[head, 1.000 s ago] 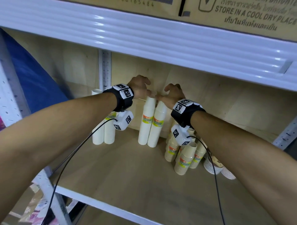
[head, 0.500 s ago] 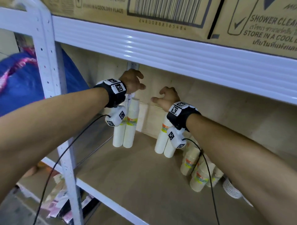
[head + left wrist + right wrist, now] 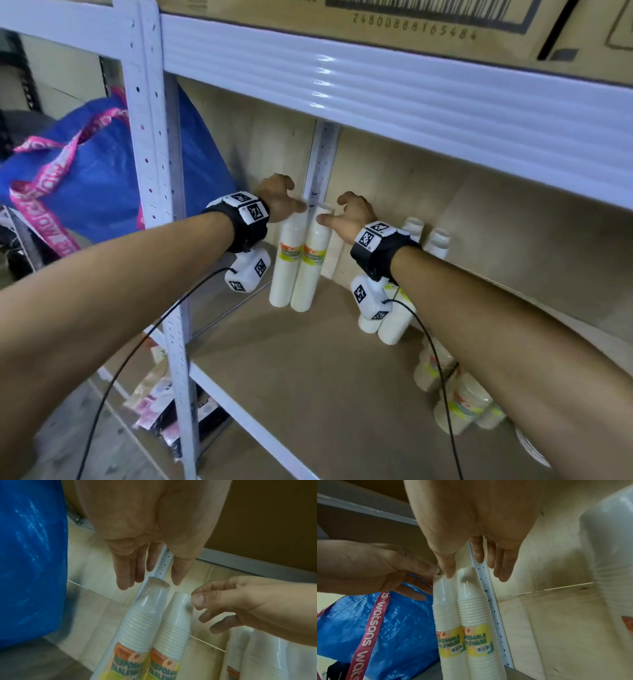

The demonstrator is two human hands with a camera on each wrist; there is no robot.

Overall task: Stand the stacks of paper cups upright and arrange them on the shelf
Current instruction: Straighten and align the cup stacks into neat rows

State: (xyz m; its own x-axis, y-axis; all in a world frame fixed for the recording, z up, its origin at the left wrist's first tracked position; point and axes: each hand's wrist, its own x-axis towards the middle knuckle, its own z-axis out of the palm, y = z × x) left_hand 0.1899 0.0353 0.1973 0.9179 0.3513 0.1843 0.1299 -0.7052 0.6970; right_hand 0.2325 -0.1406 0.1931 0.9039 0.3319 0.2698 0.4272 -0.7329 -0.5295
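Two tall wrapped stacks of white paper cups, the left stack [image 3: 286,263] and the right stack [image 3: 313,267], stand upright side by side in the shelf's back left corner. My left hand [image 3: 282,200] hovers at the left stack's [image 3: 147,615] top, fingers straight, thumb touching the wrapper. My right hand [image 3: 347,216] is at the right stack's [image 3: 471,601] top, thumb resting between the two tops, straight fingers behind it. A second upright pair of stacks [image 3: 394,325] stands further right, partly hidden by my right wrist.
Shorter cup stacks [image 3: 459,407] stand on the brown shelf board [image 3: 308,377] at the right. A blue bag with pink straps [image 3: 85,178] sits left of the white shelf post [image 3: 154,171]. The upper shelf beam [image 3: 376,89] hangs low overhead, with cardboard boxes on it.
My right hand has moved left from the second pair of stacks to the corner pair, joining the left hand. The head view has swung left, bringing the shelf post and blue bag into view.
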